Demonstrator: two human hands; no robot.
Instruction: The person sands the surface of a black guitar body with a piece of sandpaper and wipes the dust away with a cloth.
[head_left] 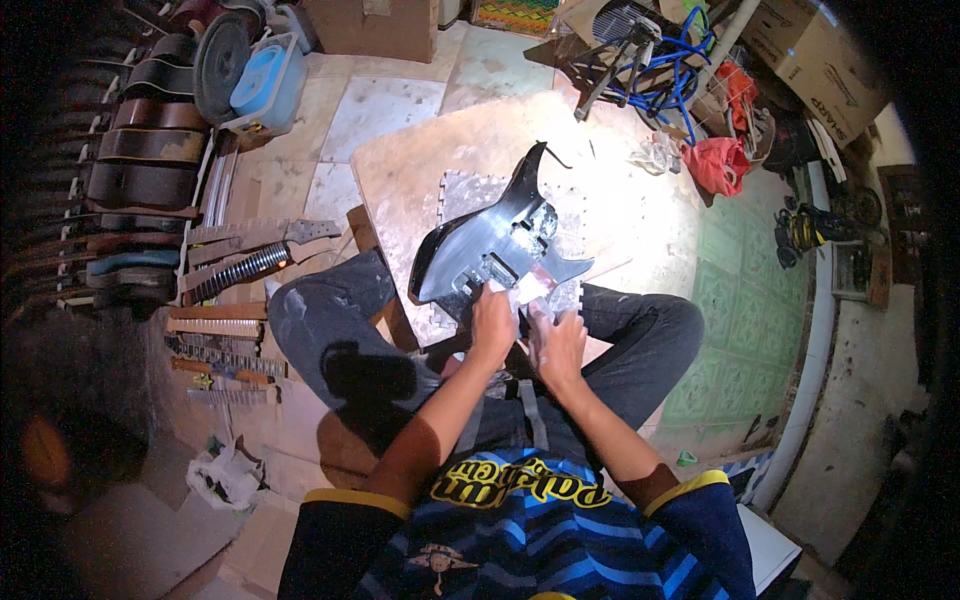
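Observation:
A glossy-edged black electric guitar body (465, 245) with routed cavities and pointed horns lies on a pale foam puzzle mat (445, 195), itself on a worn board (395, 160). My left hand (495, 315) is closed on the body's lower edge, beside a rectangular cavity. Just right of it, my right hand (553, 343) is closed, its dusty fingers at a small pale, pinkish piece (535, 287) against the guitar; whether that is paper or a pad I cannot tell.
Guitar necks (250, 265) lie left of my crossed legs, near stacked guitar bodies (140, 145). A blue container (255, 95) stands at back left; coiled blue hose (660, 95), red cloth (715, 170) and cardboard (810, 85) are at back right. A plastic bag (220, 475) lies lower left.

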